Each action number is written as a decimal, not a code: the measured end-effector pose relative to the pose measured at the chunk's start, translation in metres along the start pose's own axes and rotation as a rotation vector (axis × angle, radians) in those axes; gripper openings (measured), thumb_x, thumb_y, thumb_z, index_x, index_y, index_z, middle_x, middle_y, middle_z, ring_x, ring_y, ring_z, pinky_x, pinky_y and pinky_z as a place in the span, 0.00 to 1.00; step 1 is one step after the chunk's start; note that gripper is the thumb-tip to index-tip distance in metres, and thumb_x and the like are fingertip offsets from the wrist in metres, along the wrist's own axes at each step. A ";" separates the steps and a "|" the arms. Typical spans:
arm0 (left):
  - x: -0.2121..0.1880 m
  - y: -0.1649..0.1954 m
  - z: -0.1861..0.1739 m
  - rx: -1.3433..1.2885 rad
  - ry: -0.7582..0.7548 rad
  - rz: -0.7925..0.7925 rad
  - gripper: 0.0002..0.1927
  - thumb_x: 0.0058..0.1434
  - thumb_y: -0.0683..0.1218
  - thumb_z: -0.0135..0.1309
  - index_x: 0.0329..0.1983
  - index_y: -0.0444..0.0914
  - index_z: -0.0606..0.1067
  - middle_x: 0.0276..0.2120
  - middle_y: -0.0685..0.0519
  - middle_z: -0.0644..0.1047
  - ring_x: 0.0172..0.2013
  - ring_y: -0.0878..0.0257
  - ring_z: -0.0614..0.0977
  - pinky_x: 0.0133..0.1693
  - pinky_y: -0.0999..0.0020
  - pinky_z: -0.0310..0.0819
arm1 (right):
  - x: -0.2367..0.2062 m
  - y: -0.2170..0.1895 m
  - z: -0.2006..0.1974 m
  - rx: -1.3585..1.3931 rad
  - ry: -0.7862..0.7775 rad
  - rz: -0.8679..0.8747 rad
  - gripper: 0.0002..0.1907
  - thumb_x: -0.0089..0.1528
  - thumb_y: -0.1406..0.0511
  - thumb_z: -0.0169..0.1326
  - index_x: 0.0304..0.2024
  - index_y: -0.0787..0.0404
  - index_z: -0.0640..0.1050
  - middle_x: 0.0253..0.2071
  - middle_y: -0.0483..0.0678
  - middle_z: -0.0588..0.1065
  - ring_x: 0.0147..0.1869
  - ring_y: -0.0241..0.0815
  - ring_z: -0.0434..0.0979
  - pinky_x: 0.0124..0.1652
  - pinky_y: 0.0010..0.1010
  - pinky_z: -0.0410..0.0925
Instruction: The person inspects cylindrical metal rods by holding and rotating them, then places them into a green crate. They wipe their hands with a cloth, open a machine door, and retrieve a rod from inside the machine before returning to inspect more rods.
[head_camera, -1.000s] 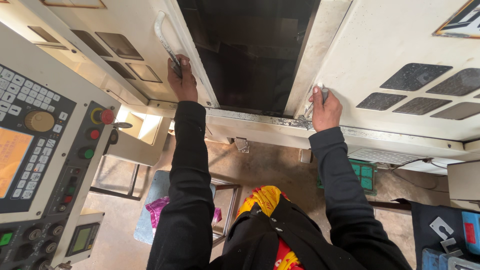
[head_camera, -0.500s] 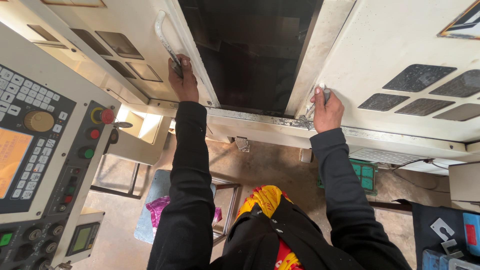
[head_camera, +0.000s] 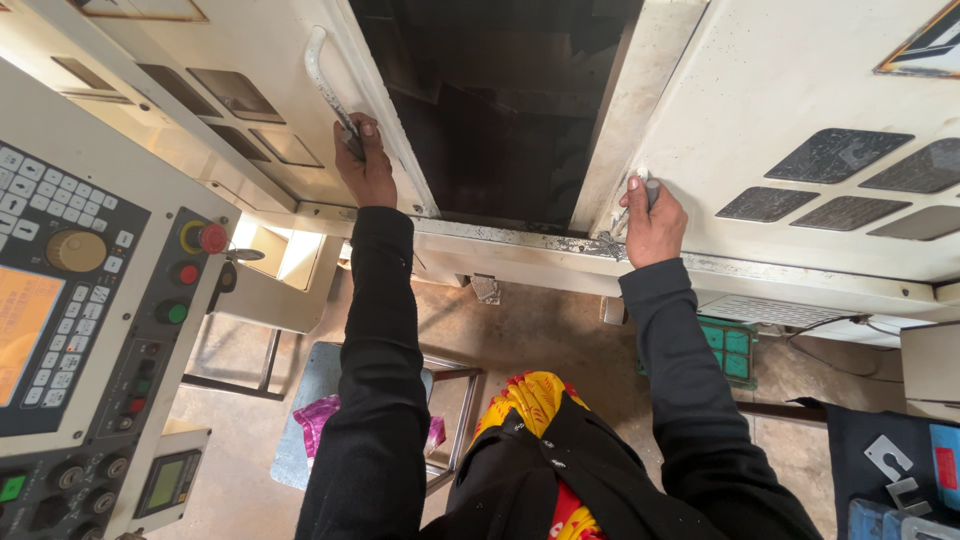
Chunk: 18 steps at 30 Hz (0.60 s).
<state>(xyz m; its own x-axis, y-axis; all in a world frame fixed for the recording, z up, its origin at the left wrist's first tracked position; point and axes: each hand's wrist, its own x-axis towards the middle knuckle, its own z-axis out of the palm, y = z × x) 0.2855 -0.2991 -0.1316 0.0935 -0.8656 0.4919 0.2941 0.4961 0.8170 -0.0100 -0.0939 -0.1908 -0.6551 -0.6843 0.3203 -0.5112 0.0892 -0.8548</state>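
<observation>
- A machine enclosure was viewed from above, with its two cream sliding doors parted around a dark opening at twelve o'clock.
- The left hand was raised to eleven o'clock, its fingers wrapped tight around the lower end of the left door handle, a pale curved bar.
- The right hand was seen at one o'clock, fingers closed around a short grey handle at the edge of the right door.
- A control panel with keys, a yellow dial and a red stop button was set at nine o'clock.
- A stool carrying a purple bag was placed at six o'clock, below the dark sleeves.
- Risk as judged: fingers could be pinched at the door edges if the panels were slid together sharply, and the left elbow could brush the red button nearby.
</observation>
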 end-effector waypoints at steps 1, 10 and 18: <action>0.000 0.000 0.000 0.005 -0.002 0.006 0.10 0.75 0.50 0.52 0.45 0.39 0.71 0.26 0.60 0.67 0.20 0.75 0.60 0.22 0.76 0.50 | 0.000 0.000 0.000 0.005 0.003 -0.005 0.24 0.73 0.53 0.49 0.35 0.66 0.79 0.29 0.48 0.79 0.30 0.40 0.76 0.34 0.34 0.69; -0.002 -0.002 0.001 0.011 0.008 0.019 0.09 0.75 0.49 0.52 0.46 0.39 0.71 0.27 0.60 0.68 0.20 0.75 0.60 0.22 0.76 0.50 | 0.000 0.001 -0.001 0.015 -0.006 -0.002 0.24 0.74 0.53 0.49 0.35 0.66 0.79 0.28 0.47 0.78 0.30 0.40 0.76 0.34 0.33 0.69; -0.002 -0.002 0.003 0.045 0.007 0.023 0.09 0.76 0.49 0.51 0.47 0.38 0.71 0.27 0.60 0.68 0.21 0.75 0.61 0.23 0.76 0.52 | 0.000 0.001 -0.002 0.011 -0.009 0.001 0.25 0.74 0.53 0.49 0.35 0.66 0.79 0.28 0.48 0.78 0.30 0.41 0.76 0.35 0.34 0.69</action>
<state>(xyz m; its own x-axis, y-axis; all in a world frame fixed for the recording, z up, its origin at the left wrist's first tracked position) 0.2820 -0.2983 -0.1331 0.1061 -0.8540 0.5093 0.2491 0.5187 0.8179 -0.0119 -0.0928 -0.1907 -0.6502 -0.6909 0.3161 -0.5049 0.0819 -0.8593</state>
